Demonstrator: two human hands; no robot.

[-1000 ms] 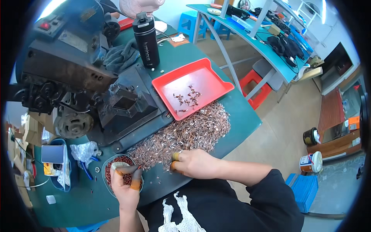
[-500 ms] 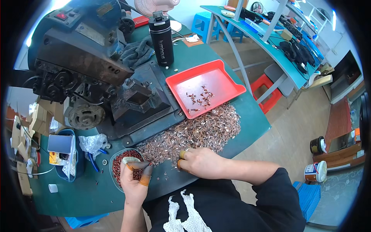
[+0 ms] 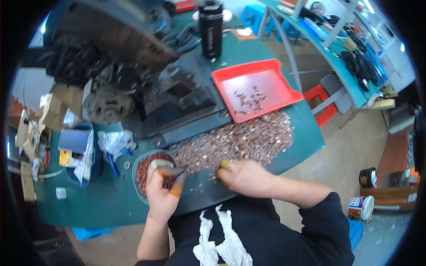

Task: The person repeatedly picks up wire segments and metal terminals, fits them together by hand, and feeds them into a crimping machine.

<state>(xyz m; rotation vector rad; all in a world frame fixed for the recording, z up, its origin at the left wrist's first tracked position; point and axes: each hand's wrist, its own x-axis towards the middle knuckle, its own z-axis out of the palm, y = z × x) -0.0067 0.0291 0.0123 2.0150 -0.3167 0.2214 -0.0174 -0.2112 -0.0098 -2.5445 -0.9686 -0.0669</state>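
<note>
Left hand (image 3: pixel 162 194) over bowl (image 3: pixel 135 177) of red pieces (image 3: pixel 144 170); right hand (image 3: pixel 246 178), fingers curled, at pile (image 3: pixel 239 141); either grasp indeterminable.

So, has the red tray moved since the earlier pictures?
No, the red tray sits in the same place beside the dark machine; only the view shifted.

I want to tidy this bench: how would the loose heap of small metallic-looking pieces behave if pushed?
The heap would probably spread rather than shift whole, since its pieces lie loose and nothing walls in its near side. Single pieces look small and thin, so they are likely light and easily scattered. The shiny glints suggest smooth surfaces that may slide readily.
</note>
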